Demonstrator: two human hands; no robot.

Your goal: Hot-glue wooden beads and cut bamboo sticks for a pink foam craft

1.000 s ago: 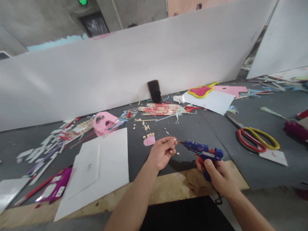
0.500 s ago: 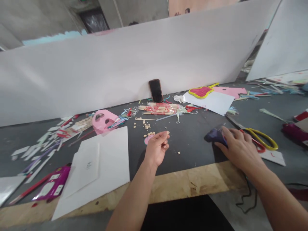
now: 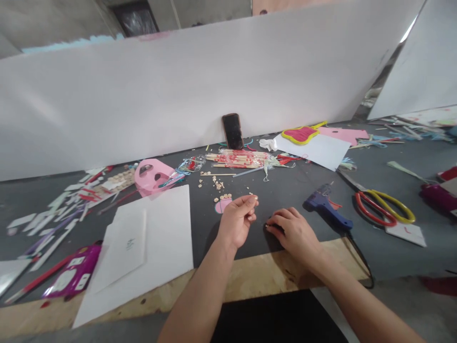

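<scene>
My left hand [image 3: 238,221] is closed in a pinch above the dark tabletop, with a tiny beige piece [image 3: 256,197] at its fingertips. To its right, my right hand [image 3: 294,233] rests low on the table, thumb and forefinger closed round another small beige piece [image 3: 266,226] that is mostly covered. Just behind my left hand lies a small pink rounded cutout [image 3: 223,205], with several beige pieces [image 3: 223,196] along its upper edge. A blue glue gun [image 3: 330,207] lies on its side to the right of my right hand, touched by neither hand.
Red-and-yellow-handled scissors [image 3: 385,208] lie at right. A phone [image 3: 233,131] leans on the white partition [image 3: 200,95], behind bagged sticks [image 3: 239,158]. At left are white sheets [image 3: 167,228], a pink mask-like cutout [image 3: 152,177] and a purple packet [image 3: 74,274].
My right hand has let go of the glue gun, leaving it on the table, and moved left to the small beige piece. My left hand keeps its pinch, almost in place.
</scene>
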